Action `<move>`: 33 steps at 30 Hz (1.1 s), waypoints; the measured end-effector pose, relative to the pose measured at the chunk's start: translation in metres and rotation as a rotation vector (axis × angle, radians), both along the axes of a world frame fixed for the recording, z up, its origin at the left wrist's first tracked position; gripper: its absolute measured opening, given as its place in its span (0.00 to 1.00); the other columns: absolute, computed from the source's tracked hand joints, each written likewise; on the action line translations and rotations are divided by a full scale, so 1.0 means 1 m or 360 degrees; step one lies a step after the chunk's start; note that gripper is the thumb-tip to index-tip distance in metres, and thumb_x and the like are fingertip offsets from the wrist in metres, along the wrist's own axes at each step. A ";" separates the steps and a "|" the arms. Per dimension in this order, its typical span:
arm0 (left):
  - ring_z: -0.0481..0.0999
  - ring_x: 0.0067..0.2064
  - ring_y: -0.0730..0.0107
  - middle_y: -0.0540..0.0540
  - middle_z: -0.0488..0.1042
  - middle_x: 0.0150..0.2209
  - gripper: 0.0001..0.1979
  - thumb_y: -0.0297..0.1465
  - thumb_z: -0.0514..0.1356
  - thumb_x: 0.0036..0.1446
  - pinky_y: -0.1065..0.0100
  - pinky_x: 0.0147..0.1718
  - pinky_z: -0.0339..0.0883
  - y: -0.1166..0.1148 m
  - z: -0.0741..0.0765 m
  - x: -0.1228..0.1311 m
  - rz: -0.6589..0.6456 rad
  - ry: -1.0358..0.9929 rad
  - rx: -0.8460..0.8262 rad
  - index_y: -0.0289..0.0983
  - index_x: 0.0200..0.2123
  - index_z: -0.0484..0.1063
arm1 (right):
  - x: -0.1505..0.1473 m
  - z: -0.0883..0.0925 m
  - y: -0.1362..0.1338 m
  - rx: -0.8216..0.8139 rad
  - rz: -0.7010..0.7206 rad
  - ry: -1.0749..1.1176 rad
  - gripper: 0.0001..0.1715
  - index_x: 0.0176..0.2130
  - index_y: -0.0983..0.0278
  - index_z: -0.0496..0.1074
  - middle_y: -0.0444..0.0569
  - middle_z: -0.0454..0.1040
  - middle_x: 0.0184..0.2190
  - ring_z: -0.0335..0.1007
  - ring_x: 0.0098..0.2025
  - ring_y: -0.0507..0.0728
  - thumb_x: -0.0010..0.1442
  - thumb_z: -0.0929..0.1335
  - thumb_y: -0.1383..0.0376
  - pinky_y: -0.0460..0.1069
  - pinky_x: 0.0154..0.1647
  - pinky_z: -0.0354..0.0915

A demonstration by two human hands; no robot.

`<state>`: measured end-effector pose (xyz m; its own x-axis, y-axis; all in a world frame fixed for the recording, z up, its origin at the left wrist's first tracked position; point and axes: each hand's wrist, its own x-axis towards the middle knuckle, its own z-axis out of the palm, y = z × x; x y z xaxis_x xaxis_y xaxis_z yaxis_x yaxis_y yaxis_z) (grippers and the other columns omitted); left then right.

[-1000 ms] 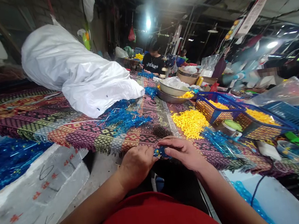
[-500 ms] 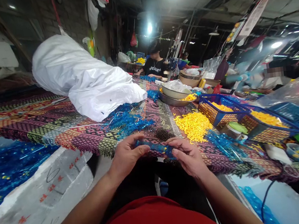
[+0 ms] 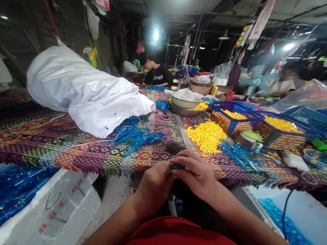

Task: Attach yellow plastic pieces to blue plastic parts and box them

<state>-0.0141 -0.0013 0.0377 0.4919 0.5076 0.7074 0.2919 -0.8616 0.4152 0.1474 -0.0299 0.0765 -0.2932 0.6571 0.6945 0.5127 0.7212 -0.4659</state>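
Note:
Just off the table's near edge, my left hand [image 3: 156, 184] and my right hand [image 3: 197, 174] meet, both with curled fingers. Between them they pinch a blue translucent plastic piece [image 3: 175, 168]; only a small part shows, the rest being covered by my fingers. Beyond my fingertips lies a small heap of dark beads [image 3: 175, 147]. A heap of small yellow plastic parts [image 3: 207, 137] is to its right. More blue plastic pieces [image 3: 138, 138] lie beyond my left hand, and another bunch of blue pieces [image 3: 240, 154] rests to the right.
A patterned cloth [image 3: 73, 150] covers the table. A large white sack [image 3: 86, 88] lies at the left. Blue baskets [image 3: 233, 129] of yellow parts and a metal bowl [image 3: 186, 101] stand right. A foam box [image 3: 51, 209] is below left. A person [image 3: 158, 73] sits across.
My hands have come together, and the blue piece that was stretched between them is now mostly hidden in my fingers. The view has shifted slightly.

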 end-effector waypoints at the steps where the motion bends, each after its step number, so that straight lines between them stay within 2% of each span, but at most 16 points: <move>1: 0.73 0.38 0.67 0.43 0.73 0.35 0.07 0.26 0.50 0.59 0.67 0.35 0.67 -0.001 0.000 0.001 0.0025 0.0010 0.0007 0.35 0.41 0.63 | -0.002 0.001 -0.002 0.0023 -0.0025 -0.0002 0.13 0.44 0.61 0.70 0.50 0.69 0.36 0.67 0.39 0.55 0.57 0.66 0.70 0.50 0.38 0.66; 6: 0.73 0.34 0.70 0.46 0.73 0.31 0.05 0.27 0.51 0.59 0.70 0.32 0.66 -0.009 0.004 0.004 0.0053 -0.0008 0.0132 0.36 0.38 0.64 | -0.005 -0.004 -0.014 0.0015 -0.0118 0.0044 0.11 0.43 0.62 0.68 0.49 0.69 0.35 0.67 0.37 0.55 0.57 0.66 0.68 0.49 0.35 0.66; 11: 0.71 0.29 0.71 0.46 0.71 0.27 0.03 0.27 0.51 0.58 0.70 0.28 0.64 -0.015 0.003 0.003 0.0228 0.0021 0.0166 0.35 0.33 0.64 | -0.005 -0.006 -0.017 -0.0085 -0.0118 0.0004 0.11 0.43 0.60 0.67 0.51 0.69 0.36 0.67 0.38 0.56 0.58 0.64 0.68 0.51 0.37 0.66; 17: 0.73 0.35 0.68 0.45 0.73 0.33 0.07 0.27 0.53 0.57 0.68 0.35 0.66 -0.013 0.003 0.001 0.0193 -0.0033 0.0167 0.35 0.41 0.63 | -0.008 -0.008 -0.011 -0.0114 -0.0074 0.0272 0.12 0.42 0.59 0.69 0.48 0.71 0.35 0.68 0.38 0.55 0.55 0.68 0.66 0.50 0.37 0.66; 21: 0.72 0.30 0.70 0.46 0.72 0.28 0.03 0.27 0.52 0.58 0.70 0.30 0.65 -0.016 0.003 0.005 0.0238 0.0008 0.0164 0.35 0.35 0.64 | -0.010 -0.007 -0.014 -0.0113 -0.0100 0.0216 0.09 0.40 0.61 0.69 0.49 0.69 0.35 0.67 0.38 0.55 0.57 0.65 0.69 0.50 0.37 0.64; 23: 0.71 0.29 0.70 0.47 0.71 0.26 0.04 0.28 0.50 0.59 0.70 0.28 0.64 -0.017 0.000 0.006 0.0283 0.0039 0.0151 0.36 0.32 0.64 | -0.009 -0.008 -0.014 -0.0109 -0.0099 0.0194 0.09 0.40 0.61 0.69 0.49 0.69 0.34 0.66 0.36 0.55 0.57 0.64 0.69 0.50 0.36 0.64; 26: 0.72 0.32 0.69 0.45 0.72 0.29 0.05 0.29 0.51 0.59 0.69 0.32 0.66 -0.015 -0.003 0.004 0.0252 0.0038 0.0115 0.35 0.36 0.65 | -0.006 -0.015 -0.009 -0.0161 -0.0085 0.0284 0.08 0.39 0.61 0.70 0.49 0.70 0.33 0.66 0.37 0.55 0.57 0.64 0.67 0.50 0.37 0.64; 30: 0.73 0.41 0.64 0.41 0.74 0.39 0.12 0.31 0.51 0.59 0.64 0.39 0.67 -0.010 -0.001 -0.002 0.0066 0.0108 -0.0159 0.35 0.45 0.65 | -0.001 -0.028 -0.001 -0.0405 -0.0052 0.0685 0.08 0.38 0.59 0.71 0.48 0.70 0.35 0.67 0.37 0.55 0.57 0.65 0.63 0.49 0.37 0.65; 33: 0.74 0.39 0.64 0.42 0.74 0.37 0.12 0.34 0.51 0.59 0.65 0.37 0.67 -0.009 0.004 -0.005 -0.0055 0.0019 -0.0635 0.35 0.41 0.68 | 0.000 -0.034 0.002 -0.0626 0.0066 0.0928 0.11 0.41 0.58 0.72 0.47 0.69 0.35 0.66 0.32 0.52 0.56 0.66 0.62 0.47 0.31 0.64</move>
